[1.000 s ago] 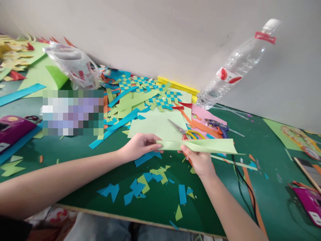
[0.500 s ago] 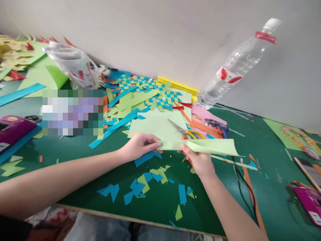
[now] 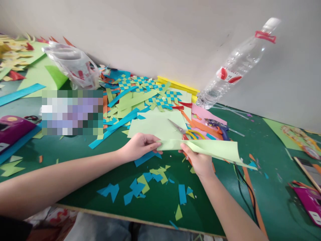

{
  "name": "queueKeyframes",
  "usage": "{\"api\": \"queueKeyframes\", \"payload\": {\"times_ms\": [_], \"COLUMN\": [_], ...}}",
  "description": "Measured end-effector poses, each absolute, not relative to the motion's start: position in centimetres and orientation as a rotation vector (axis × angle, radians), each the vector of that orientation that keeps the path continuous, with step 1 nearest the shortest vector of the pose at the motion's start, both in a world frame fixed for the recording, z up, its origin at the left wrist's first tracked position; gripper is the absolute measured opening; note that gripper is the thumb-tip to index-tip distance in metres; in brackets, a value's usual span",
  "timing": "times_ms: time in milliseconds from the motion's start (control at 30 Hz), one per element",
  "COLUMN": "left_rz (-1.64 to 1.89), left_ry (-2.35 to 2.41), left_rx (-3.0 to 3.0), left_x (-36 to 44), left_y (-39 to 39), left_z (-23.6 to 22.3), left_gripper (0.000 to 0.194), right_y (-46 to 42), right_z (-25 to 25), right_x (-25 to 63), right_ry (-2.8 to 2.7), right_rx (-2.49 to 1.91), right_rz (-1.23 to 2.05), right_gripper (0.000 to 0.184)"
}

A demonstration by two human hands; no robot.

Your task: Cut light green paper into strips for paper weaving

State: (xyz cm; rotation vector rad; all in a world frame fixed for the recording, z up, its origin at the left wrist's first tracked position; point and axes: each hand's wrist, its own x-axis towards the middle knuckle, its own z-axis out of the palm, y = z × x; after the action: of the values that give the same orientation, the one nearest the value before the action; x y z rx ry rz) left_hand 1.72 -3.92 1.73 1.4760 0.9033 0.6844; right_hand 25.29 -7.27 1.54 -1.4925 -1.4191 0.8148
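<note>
Two hands on a pale green paper strip, just below the yellow-handled scissors
The pale green paper strip (image 3: 218, 148) looks plain, smooth and doubled over lengthwise, narrow and flattened at its left end, its layers parting toward a wider, slightly curled right end; its long axis runs left to right, nearly parallel to the near table edge, the open end pointing right and dipping slightly. It lies nearest the viewer's side of the yellow-handled scissors (image 3: 185, 130), whose blades point up and left. The left hand (image 3: 142, 146), left of and below the scissors, pinches the strip's left end between thumb and fingers; the right hand (image 3: 198, 160), below the scissors' handles, grips its middle, thumb on top and fingers underneath. Beyond the scissors are blue-and-green woven paper pieces (image 3: 163, 100); a clear plastic bottle (image 3: 228, 75) stands beyond them to the right.
</note>
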Motion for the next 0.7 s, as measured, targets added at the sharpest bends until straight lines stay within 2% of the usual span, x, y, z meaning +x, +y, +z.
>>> {"api": "queueKeyframes", "payload": {"times_ms": [700], "left_rz": [0.641], "left_ry": [0.923], "left_rx": [1.552], "left_x": [1.68], "left_y": [-3.81], "left_z": [1.70], "left_gripper": [0.033], "right_y": [-7.31], "right_z": [1.92], "right_x": [24.87], "right_ry": [-1.420], "right_rx": [-1.499], "right_rz": [0.745], "right_gripper": [0.025]}}
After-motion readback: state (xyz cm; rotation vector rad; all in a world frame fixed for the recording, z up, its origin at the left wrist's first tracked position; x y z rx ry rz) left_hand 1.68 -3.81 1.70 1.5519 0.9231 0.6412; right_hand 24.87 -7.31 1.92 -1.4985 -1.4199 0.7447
